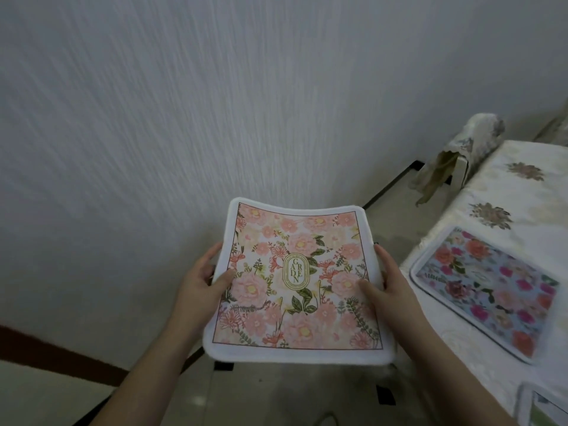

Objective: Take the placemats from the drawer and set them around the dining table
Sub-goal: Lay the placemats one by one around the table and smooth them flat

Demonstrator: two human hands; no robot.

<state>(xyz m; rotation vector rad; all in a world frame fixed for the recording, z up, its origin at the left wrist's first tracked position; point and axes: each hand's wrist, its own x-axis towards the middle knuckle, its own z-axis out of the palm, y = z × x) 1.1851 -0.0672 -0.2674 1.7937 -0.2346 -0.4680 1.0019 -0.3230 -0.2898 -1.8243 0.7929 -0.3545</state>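
Observation:
I hold a pink floral placemat (pixel 296 281) with a white border and a "GARDEN" emblem level in front of me, above the floor. My left hand (pixel 206 278) grips its left edge, thumb on top. My right hand (pixel 384 281) grips its right edge the same way. On the dining table (pixel 504 192) at the right lies a blue floral placemat (pixel 488 293). The corner of another placemat (pixel 541 407) shows at the table's near edge, at the bottom right.
The table wears a cream cloth with flower motifs. A chair with a floral cover (pixel 455 155) stands at the table's far end. A white textured wall (pixel 184 118) fills the left and centre. Tiled floor (pixel 276 395) lies below me.

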